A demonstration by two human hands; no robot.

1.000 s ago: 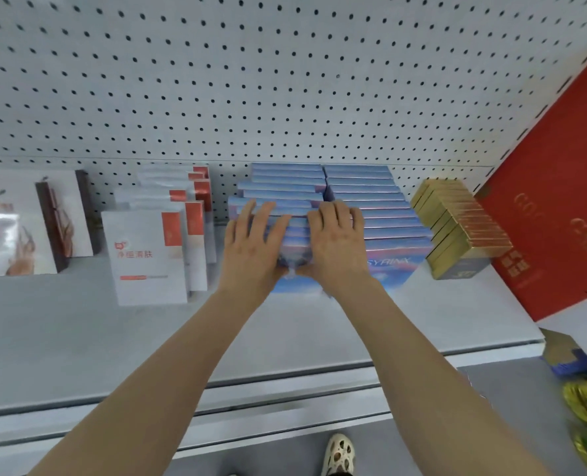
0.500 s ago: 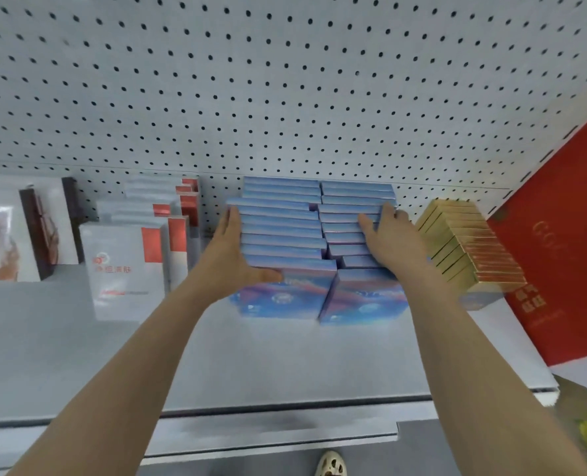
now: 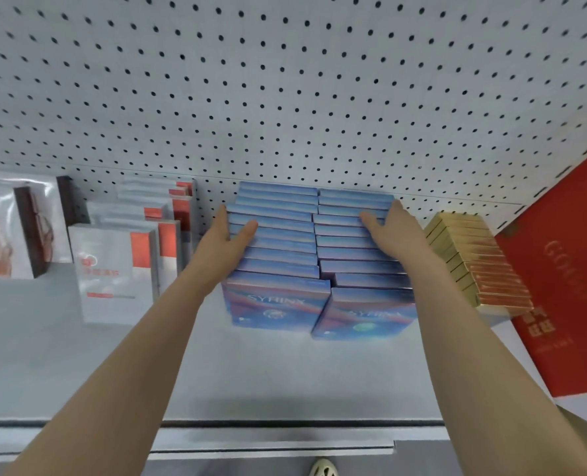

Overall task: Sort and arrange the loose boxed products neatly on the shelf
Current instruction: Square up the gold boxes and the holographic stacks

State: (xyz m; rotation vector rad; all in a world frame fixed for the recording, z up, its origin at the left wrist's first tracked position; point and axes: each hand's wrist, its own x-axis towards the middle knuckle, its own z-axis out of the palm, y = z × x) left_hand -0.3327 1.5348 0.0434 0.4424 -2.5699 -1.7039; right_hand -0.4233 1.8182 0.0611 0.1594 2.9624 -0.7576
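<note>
Both hands press flat against the two rows of blue boxes (image 3: 278, 249) on the shelf (image 3: 268, 376), left hand (image 3: 228, 235) and right hand (image 3: 393, 231) with fingers extended, gripping nothing.

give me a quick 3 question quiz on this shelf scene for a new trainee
1. True or false: both hands are pressed against the outer sides of the two rows of blue boxes.
2. Which products stand directly right of the blue boxes? A) white and red boxes B) gold boxes C) green bottles
3. Fill in: the wall behind the shelf is a white ____.

Key
1. True: the left hand is on the left row's side and the right hand on the right row's.
2. B, the gold boxes.
3. Pegboard.
</note>
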